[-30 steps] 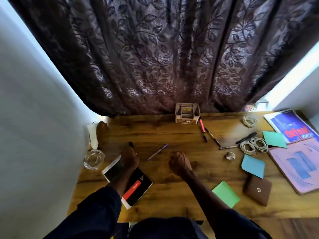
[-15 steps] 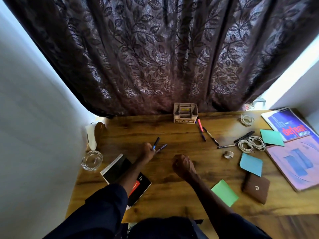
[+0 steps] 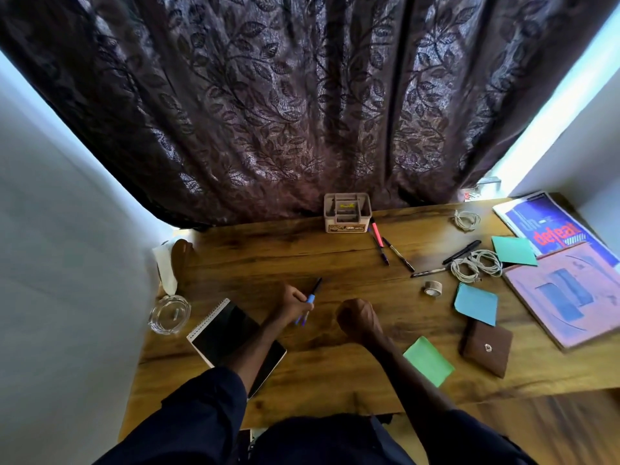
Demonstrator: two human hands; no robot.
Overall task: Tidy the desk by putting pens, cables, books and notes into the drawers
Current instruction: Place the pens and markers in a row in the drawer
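My left hand (image 3: 292, 305) grips two pens (image 3: 312, 297) above the wooden desk (image 3: 268, 253), one dark-tipped, one blue. My right hand (image 3: 356, 317) is a closed fist resting on the desk beside it, holding nothing. A black spiral notebook (image 3: 221, 333) lies under my left forearm. Three more pens (image 3: 385, 248) lie near the beige organiser (image 3: 347, 214). A black marker (image 3: 462, 251) and a thin pen (image 3: 427, 272) lie by a white coiled cable (image 3: 476, 265). Another cable (image 3: 466, 219) sits further back. No drawer is in view.
Sticky notes lie around: green (image 3: 428, 360), blue (image 3: 476, 303), teal (image 3: 513, 250). A brown wallet (image 3: 487, 347), a tape roll (image 3: 432, 288), a pink book (image 3: 567, 293) and a blue magazine (image 3: 543, 226) fill the right side. A glass ashtray (image 3: 169, 313) sits at the left edge.
My left hand moved right from the notebook, picked up the purple-blue pen beside the dark one, and now holds both, drawn back slightly towards me. The right fist stayed put.
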